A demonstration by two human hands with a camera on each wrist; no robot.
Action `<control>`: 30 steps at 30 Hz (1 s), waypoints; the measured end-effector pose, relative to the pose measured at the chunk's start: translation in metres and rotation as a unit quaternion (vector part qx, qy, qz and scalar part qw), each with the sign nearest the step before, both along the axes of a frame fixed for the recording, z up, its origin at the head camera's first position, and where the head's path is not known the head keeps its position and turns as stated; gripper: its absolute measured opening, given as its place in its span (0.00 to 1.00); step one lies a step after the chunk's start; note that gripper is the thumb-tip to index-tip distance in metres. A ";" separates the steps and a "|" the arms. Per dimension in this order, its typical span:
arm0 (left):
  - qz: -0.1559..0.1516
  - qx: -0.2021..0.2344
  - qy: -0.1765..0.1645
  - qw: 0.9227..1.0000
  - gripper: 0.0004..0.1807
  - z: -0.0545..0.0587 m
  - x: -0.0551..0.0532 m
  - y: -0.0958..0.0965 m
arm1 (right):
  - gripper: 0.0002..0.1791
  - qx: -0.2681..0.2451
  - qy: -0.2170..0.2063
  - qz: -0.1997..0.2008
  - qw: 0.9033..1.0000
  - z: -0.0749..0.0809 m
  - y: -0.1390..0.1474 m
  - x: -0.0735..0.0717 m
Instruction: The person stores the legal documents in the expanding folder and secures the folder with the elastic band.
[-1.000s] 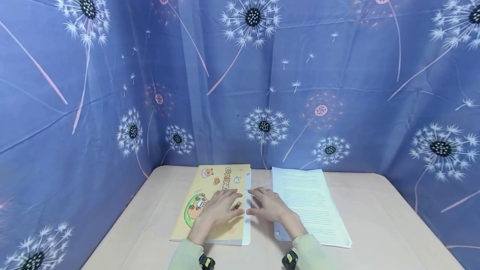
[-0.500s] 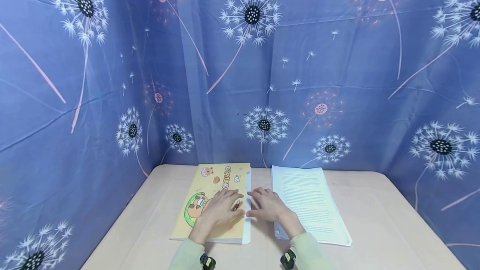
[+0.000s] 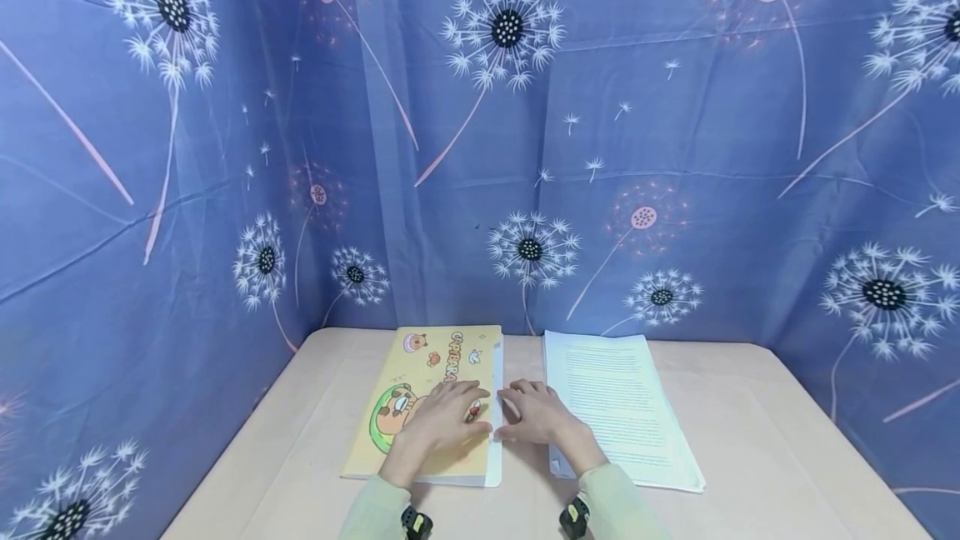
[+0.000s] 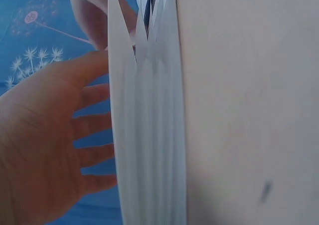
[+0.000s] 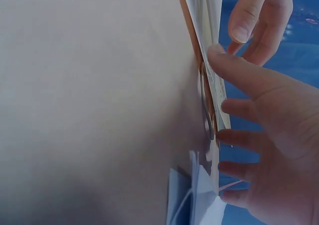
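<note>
A yellow expanding file folder (image 3: 408, 365) with a cartoon capybara cover lies flat on the table. My left hand (image 3: 446, 419) rests over its cover, fingers spread and pointing toward the right edge. In the left wrist view, the left fingertips meet the cover beside the folder's white pleated side (image 4: 149, 135). My right hand (image 3: 536, 415) is at the folder's right edge, where white divider margins stick out; its fingers are spread and slightly bent, fingertips right at that edge. A thin grey cord loop (image 5: 205, 105) shows at the edge in the right wrist view.
A stack of printed papers (image 3: 615, 407) lies on the table (image 3: 285, 457) to the right, partly under the right forearm in the head view. Blue dandelion-patterned curtains (image 3: 465, 132) hang behind the table and along the left side.
The right hand shifts very slightly downward in the head view, its fingers bending a little more at the folder's edge. The left hand, folder and papers stay in place.
</note>
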State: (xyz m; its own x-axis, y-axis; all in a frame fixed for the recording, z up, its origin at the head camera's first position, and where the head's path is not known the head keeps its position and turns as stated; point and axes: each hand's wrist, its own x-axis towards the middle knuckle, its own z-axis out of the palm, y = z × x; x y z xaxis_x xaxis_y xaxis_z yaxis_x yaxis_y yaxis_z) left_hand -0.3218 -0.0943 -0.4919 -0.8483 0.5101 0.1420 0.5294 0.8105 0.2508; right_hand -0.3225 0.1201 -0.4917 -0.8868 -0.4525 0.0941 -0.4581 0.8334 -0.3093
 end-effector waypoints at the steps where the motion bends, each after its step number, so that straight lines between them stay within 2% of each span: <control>1: 0.000 0.000 0.000 1.000 0.33 0.000 0.000 0.000 | 0.42 0.000 -0.005 -0.002 1.000 -0.001 0.000 0.000; 5: -0.001 -0.001 0.000 1.000 0.32 0.000 0.000 0.000 | 0.41 0.004 -0.017 -0.008 1.000 -0.003 -0.001 0.002; 15: 0.008 -0.002 -0.014 1.000 0.32 -0.002 0.003 0.002 | 0.41 -0.008 -0.010 -0.006 1.000 -0.007 -0.001 0.005; 24: -0.003 -0.015 -0.037 0.999 0.32 -0.002 0.006 0.002 | 0.39 -0.016 -0.019 0.006 1.000 -0.007 0.002 0.002; 30: -0.010 -0.027 -0.051 0.998 0.37 -0.001 0.007 0.002 | 0.37 -0.019 -0.017 0.004 1.000 -0.004 0.002 0.000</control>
